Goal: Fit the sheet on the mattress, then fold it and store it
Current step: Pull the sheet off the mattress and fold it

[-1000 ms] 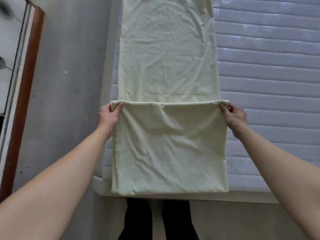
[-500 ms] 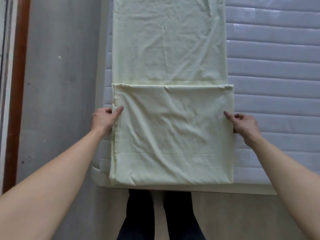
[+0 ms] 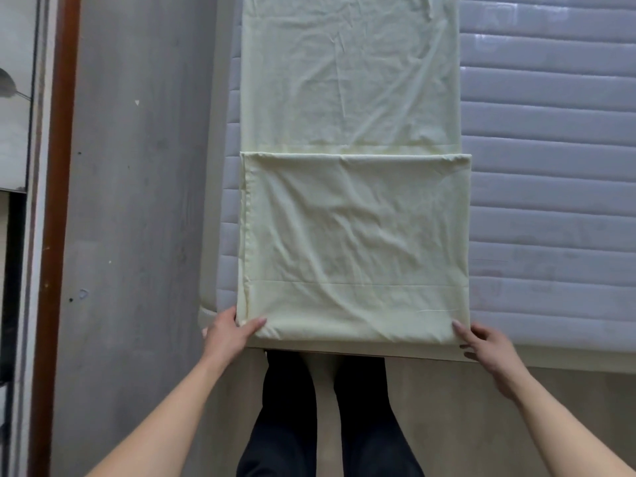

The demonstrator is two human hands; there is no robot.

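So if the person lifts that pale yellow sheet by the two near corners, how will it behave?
The sheet will probably go floppy: it is thin, creased cloth. It looks light for its size. The folded layers may slide apart or sag between the left hand and right hand, since only the corners are held. The unfolded far part would likely drag across the mattress.
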